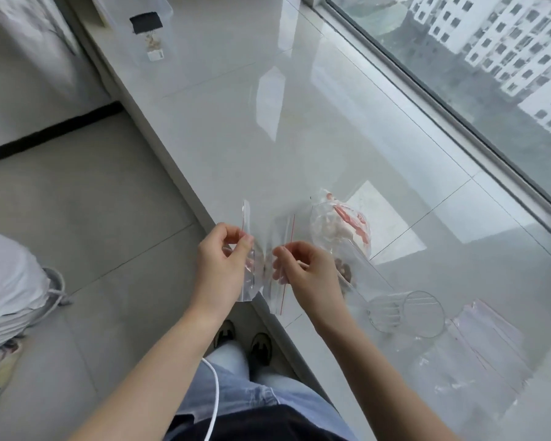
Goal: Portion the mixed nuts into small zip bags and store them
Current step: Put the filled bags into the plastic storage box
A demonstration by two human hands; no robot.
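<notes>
Left hand (225,265) and right hand (306,275), fingers curled, each pinch one lip of clear red-striped zip bag (269,265), frame centre, held above glossy sill (299,122) edge. Crinkled nut bag (341,230) just right; clear plastic cup (407,313) on its side, lower right.

High-rise apt: tiled sill (299,90) by window (458,74), tower blocks (506,43) outside, tile floor (93,233).
</notes>
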